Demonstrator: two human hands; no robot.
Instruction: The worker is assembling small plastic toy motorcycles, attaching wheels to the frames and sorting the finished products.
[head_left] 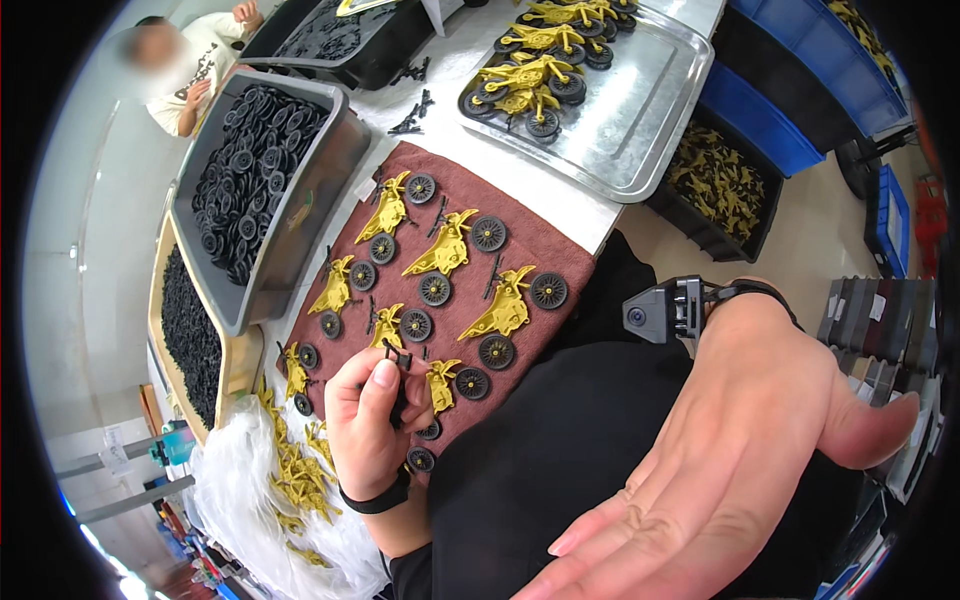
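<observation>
Near the lower middle, my left hand (pixel 365 415) is closed, pinching a small black forked plastic part (pixel 395 355) between thumb and fingers. It is above the lower end of a brown cloth (pixel 520 230). Yellow plastic motorcycle bodies lie there in rows, such as this yellow motorcycle body (pixel 440 250), each with black spoked wheels like this wheel (pixel 488 233) beside it. Thin black parts lie among them. Large in the right foreground, my right hand (pixel 725 460) shows its back, fingers stretched out and thumb apart, holding nothing visible. Its fingertips run past the lower edge.
A grey bin of black wheels (pixel 335 150) and a beige bin of small black parts (pixel 235 365) flank the cloth. Assembled yellow motorcycles sit on a metal tray (pixel 640 150). A clear plastic bag (pixel 240 480) with yellow pieces lies lower left. Another person (pixel 190 70) is far left.
</observation>
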